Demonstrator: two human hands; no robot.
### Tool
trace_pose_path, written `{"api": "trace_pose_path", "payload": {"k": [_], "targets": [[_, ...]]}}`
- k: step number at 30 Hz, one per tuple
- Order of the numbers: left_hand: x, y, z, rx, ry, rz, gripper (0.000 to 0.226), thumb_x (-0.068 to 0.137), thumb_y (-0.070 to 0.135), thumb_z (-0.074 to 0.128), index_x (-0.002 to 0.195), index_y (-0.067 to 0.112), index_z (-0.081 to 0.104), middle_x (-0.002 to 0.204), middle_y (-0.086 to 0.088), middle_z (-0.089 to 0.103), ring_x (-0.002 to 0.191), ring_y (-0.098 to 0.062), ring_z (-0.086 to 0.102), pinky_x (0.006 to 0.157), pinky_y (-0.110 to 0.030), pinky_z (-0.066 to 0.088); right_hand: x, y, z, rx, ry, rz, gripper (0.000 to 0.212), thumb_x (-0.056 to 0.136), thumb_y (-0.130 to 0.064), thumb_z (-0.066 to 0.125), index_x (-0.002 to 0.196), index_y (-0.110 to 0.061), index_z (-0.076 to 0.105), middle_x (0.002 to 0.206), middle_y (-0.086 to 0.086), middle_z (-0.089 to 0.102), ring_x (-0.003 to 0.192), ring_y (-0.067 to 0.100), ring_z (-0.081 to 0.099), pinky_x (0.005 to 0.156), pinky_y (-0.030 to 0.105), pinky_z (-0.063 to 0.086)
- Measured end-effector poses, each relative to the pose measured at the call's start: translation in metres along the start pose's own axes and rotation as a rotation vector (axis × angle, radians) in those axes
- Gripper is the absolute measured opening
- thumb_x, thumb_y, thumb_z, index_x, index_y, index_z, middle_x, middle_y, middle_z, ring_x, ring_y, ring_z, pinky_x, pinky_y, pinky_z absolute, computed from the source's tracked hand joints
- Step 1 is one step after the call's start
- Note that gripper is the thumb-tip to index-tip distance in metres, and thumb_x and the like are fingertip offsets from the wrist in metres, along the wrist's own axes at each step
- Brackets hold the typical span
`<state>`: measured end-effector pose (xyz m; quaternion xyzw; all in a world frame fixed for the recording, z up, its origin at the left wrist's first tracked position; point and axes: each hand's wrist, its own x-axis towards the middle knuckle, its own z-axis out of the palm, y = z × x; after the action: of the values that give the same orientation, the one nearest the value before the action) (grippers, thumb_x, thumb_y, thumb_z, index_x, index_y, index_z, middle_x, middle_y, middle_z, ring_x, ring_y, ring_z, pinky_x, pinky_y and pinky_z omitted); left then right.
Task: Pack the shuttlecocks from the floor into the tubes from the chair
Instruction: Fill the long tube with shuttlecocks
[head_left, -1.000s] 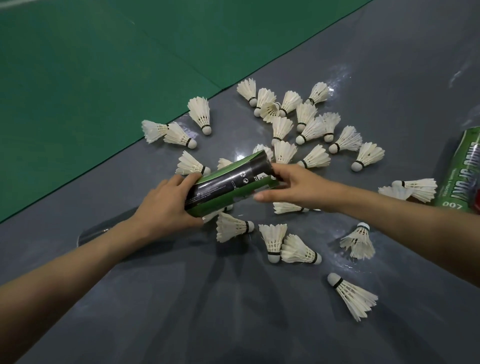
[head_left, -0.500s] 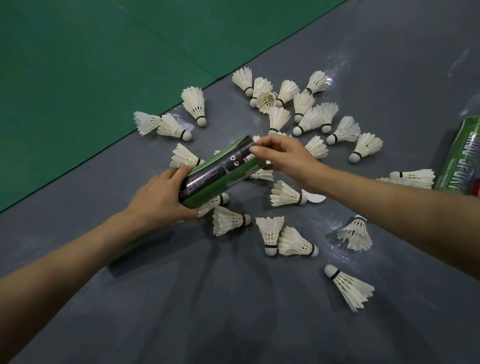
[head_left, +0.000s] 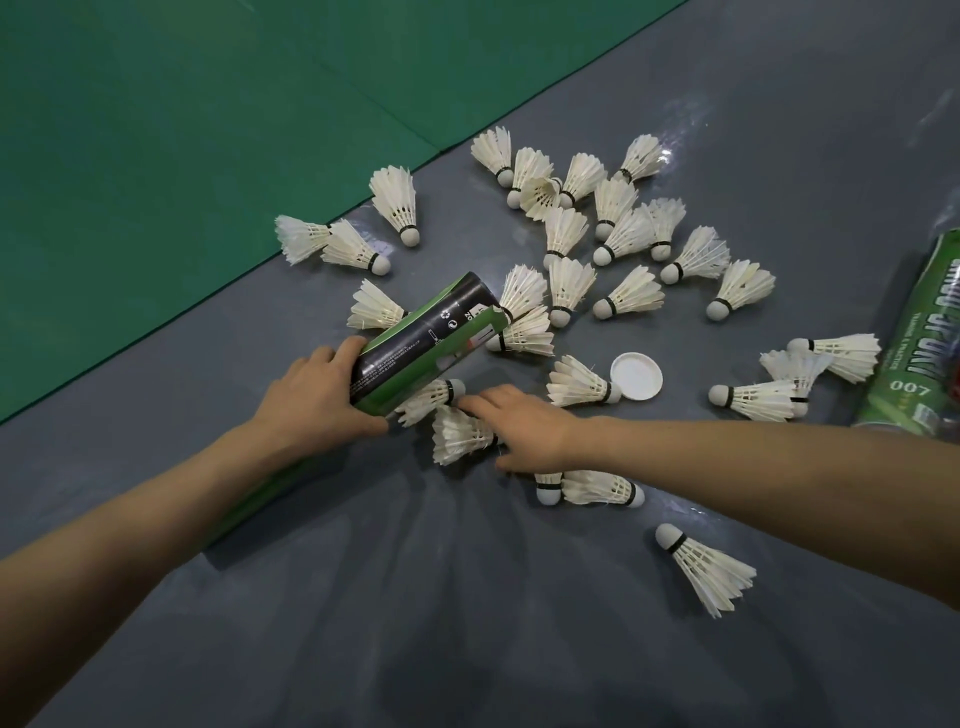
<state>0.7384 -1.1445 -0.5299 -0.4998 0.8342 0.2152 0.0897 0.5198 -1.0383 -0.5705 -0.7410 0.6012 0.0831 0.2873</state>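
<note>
Fingers (head_left: 470, 402) of the right hand (head_left: 524, 434) lay spread over a shuttlecock (head_left: 460, 434), its cork hidden, just right of the left hand (head_left: 317, 400) clamped on the tube (head_left: 421, 343).

Roughly twenty-eight shuttlecocks (head_left: 631, 293) in all, with overlaps leaving the total uncertain by one or two. Fifteen bunched toward one o'clock. Three more out at eleven o'clock, plus a fourth half hidden at ten. Five close around the centre, two of them lying side by side just below it. Three grouped at three o'clock. A single one alone toward five o'clock.

Two tubes: a green-and-black tube (head_left: 426, 338) just left of centre, and a green tube (head_left: 919, 353) cut off by the edge at three o'clock.

One white lid (head_left: 636, 375), toward three o'clock.

Two hands: left hand (head_left: 317, 400), right hand (head_left: 524, 431).
</note>
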Motion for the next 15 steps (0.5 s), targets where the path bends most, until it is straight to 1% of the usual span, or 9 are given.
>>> {"api": "trace_pose_path", "payload": {"k": [3, 4, 6, 8, 10, 12, 14, 15], "targets": [[-0.001, -0.002, -0.001, -0.028, 0.012, -0.011, 0.092, 0.065, 0.048, 0.074, 0.141, 0.03, 0.025, 0.12, -0.005, 0.05, 0.103, -0.027, 0.051, 0.087, -0.044, 0.049, 0.011, -0.013, 0.006, -0.015, -0.019, 0.013, 0.083, 0.082, -0.017, 0.064, 0.148, -0.013, 0.014, 0.14, 0.013, 0.037, 0.127, 0.031, 0.037, 0.099, 0.042, 0.04], [-0.001, -0.003, -0.002, -0.032, 0.014, -0.016, 0.091, 0.066, 0.048, 0.074, 0.141, 0.03, 0.025, 0.121, -0.005, 0.05, 0.104, -0.027, 0.051, 0.086, -0.043, 0.049, 0.014, -0.016, 0.01, -0.016, -0.013, 0.018, 0.079, 0.084, -0.018, 0.062, 0.147, -0.012, 0.015, 0.14, 0.013, 0.037, 0.127, 0.032, 0.038, 0.099, 0.043, 0.04], [-0.001, -0.004, -0.003, -0.04, 0.016, -0.023, 0.091, 0.066, 0.048, 0.074, 0.141, 0.03, 0.025, 0.121, -0.005, 0.05, 0.104, -0.027, 0.051, 0.086, -0.043, 0.049, 0.018, -0.017, 0.015, -0.022, 0.008, 0.044, 0.066, 0.088, -0.021, 0.058, 0.143, -0.01, 0.022, 0.137, 0.013, 0.041, 0.124, 0.032, 0.042, 0.096, 0.043, 0.041], [-0.001, -0.005, -0.004, -0.04, 0.017, -0.019, 0.092, 0.066, 0.049, 0.074, 0.141, 0.03, 0.024, 0.12, -0.005, 0.05, 0.103, -0.027, 0.051, 0.086, -0.043, 0.049, 0.017, -0.012, 0.013, 0.004, 0.05, 0.129, 0.056, 0.09, -0.027, 0.057, 0.135, -0.008, 0.029, 0.131, 0.014, 0.047, 0.121, 0.033, 0.047, 0.09, 0.041, 0.042], [-0.002, -0.006, -0.003, -0.044, 0.007, -0.016, 0.09, 0.067, 0.05, 0.074, 0.14, 0.029, 0.026, 0.117, -0.005, 0.05, 0.101, -0.026, 0.051, 0.086, -0.043, 0.049, 0.011, 0.0, 0.008, 0.031, 0.12, 0.244, 0.053, 0.092, -0.033, 0.055, 0.132, -0.008, 0.03, 0.129, 0.016, 0.049, 0.119, 0.034, 0.049, 0.087, 0.041, 0.042], [-0.002, -0.005, -0.003, -0.044, 0.007, -0.007, 0.087, 0.067, 0.049, 0.074, 0.138, 0.029, 0.028, 0.115, -0.005, 0.051, 0.1, -0.026, 0.052, 0.086, -0.043, 0.049, 0.002, 0.019, 0.0, 0.014, 0.214, 0.323, 0.052, 0.093, -0.038, 0.053, 0.129, -0.008, 0.033, 0.127, 0.017, 0.05, 0.117, 0.035, 0.049, 0.086, 0.041, 0.041], [-0.003, -0.002, -0.001, -0.032, 0.002, 0.004, 0.084, 0.068, 0.048, 0.075, 0.136, 0.029, 0.031, 0.113, -0.004, 0.051, 0.099, -0.025, 0.052, 0.085, -0.042, 0.049, -0.012, 0.037, -0.006, 0.032, 0.258, 0.313, 0.049, 0.09, -0.046, 0.055, 0.119, -0.009, 0.039, 0.119, 0.013, 0.053, 0.112, 0.032, 0.051, 0.085, 0.039, 0.041], [-0.003, -0.001, -0.001, -0.03, 0.001, 0.009, 0.082, 0.068, 0.047, 0.075, 0.135, 0.028, 0.032, 0.113, -0.004, 0.051, 0.099, -0.025, 0.052, 0.084, -0.042, 0.05, -0.019, 0.044, -0.009, 0.075, 0.232, 0.262, 0.051, 0.087, -0.051, 0.057, 0.116, -0.011, 0.042, 0.116, 0.009, 0.053, 0.109, 0.028, 0.052, 0.085, 0.038, 0.044]]}}
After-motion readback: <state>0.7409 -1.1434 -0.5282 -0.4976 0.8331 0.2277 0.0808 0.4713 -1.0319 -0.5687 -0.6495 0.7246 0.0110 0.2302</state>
